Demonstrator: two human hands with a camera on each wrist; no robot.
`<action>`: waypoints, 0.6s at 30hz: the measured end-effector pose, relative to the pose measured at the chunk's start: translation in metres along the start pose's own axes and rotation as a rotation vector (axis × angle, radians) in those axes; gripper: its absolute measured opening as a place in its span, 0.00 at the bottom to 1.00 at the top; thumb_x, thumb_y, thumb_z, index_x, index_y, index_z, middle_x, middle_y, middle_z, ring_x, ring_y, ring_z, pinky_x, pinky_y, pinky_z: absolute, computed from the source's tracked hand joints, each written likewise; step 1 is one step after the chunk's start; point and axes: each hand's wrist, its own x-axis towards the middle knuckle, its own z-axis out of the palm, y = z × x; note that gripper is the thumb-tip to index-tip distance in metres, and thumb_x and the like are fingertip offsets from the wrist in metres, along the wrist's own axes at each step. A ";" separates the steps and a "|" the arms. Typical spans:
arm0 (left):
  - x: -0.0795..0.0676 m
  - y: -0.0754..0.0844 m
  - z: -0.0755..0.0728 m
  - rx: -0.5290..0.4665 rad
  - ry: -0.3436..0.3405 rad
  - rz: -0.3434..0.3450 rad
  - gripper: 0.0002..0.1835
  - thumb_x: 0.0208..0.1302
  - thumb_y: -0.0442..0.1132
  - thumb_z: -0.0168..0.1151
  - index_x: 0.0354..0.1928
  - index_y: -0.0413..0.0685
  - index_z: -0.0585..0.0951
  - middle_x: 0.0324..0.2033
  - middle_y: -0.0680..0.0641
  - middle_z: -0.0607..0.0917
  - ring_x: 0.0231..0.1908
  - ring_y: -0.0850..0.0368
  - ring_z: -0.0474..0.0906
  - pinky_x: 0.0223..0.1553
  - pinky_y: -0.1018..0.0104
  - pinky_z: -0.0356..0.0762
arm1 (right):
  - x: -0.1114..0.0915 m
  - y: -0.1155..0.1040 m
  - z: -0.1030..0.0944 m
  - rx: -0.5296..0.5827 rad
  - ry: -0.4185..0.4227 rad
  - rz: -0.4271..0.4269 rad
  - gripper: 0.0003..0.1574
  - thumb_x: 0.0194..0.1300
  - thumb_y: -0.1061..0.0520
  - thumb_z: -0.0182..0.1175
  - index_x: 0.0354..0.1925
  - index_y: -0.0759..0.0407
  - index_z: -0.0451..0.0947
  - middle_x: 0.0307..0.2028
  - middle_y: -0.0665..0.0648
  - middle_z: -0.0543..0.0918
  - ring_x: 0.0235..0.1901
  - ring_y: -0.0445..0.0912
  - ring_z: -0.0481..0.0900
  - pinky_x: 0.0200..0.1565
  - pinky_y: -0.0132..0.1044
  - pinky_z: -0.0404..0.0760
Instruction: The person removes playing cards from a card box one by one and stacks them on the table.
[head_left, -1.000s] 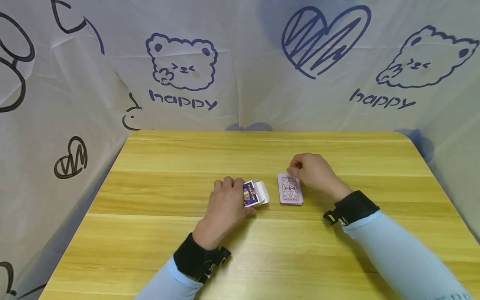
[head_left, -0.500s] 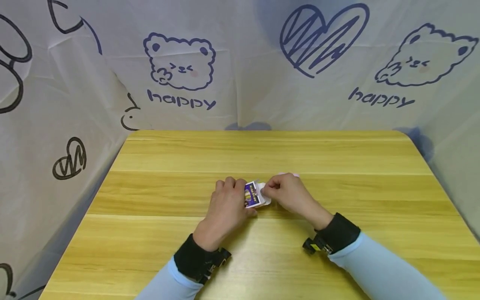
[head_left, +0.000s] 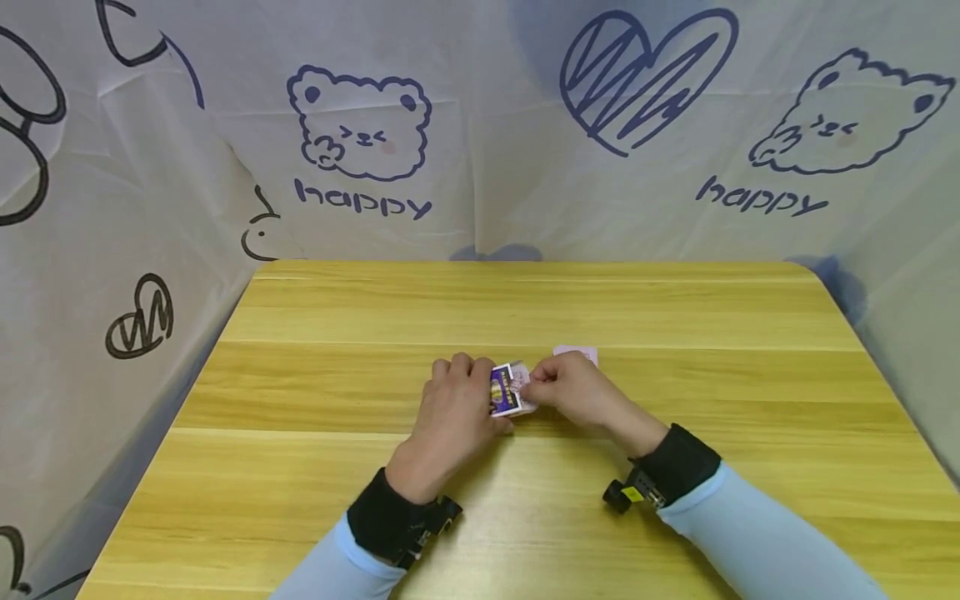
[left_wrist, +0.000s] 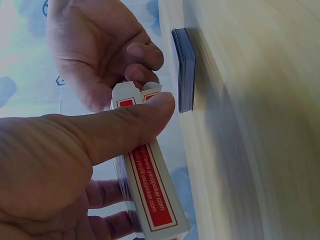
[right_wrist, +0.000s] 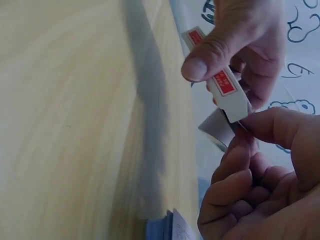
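My left hand (head_left: 453,408) grips a purple and white card box (head_left: 501,392), its thumb along the red-printed narrow side (left_wrist: 152,185) in the left wrist view. The box's open end points right. At that mouth a playing card (head_left: 518,380) with a pink patterned back shows, and my right hand (head_left: 581,392) pinches its edge between thumb and forefinger. The other right fingers are curled in. How many cards are pinched cannot be told. Just beyond the right hand, a stack of playing cards (head_left: 585,353) lies on the table, mostly hidden in the head view.
The wooden table (head_left: 300,383) has light yellow planks. A white cloth (head_left: 510,200) with bear and heart drawings hangs behind and beside it. An open box flap (right_wrist: 217,130) sticks out near the right fingers.
My right hand has moved left and toward me from the card stack to the box mouth. A patterned card back now shows there. The left hand and box have hardly moved.
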 end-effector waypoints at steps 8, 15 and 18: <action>0.000 0.001 -0.002 0.011 0.013 -0.048 0.43 0.38 0.56 0.80 0.52 0.38 0.74 0.43 0.39 0.76 0.40 0.44 0.67 0.33 0.54 0.75 | -0.004 0.001 -0.002 0.081 0.060 0.050 0.09 0.61 0.55 0.64 0.34 0.60 0.81 0.29 0.60 0.82 0.20 0.50 0.74 0.20 0.37 0.73; 0.001 0.001 -0.002 0.010 0.034 -0.078 0.42 0.36 0.56 0.80 0.50 0.39 0.74 0.41 0.39 0.76 0.39 0.44 0.67 0.32 0.54 0.74 | -0.006 0.001 0.001 0.107 0.081 0.093 0.09 0.61 0.55 0.66 0.30 0.60 0.82 0.24 0.60 0.80 0.13 0.48 0.72 0.17 0.43 0.76; 0.001 0.001 -0.002 0.009 0.028 -0.074 0.41 0.37 0.56 0.80 0.50 0.39 0.74 0.41 0.39 0.76 0.39 0.44 0.67 0.32 0.54 0.74 | -0.006 0.000 0.002 0.099 0.091 0.098 0.10 0.60 0.52 0.67 0.29 0.58 0.82 0.23 0.60 0.81 0.14 0.47 0.72 0.17 0.41 0.75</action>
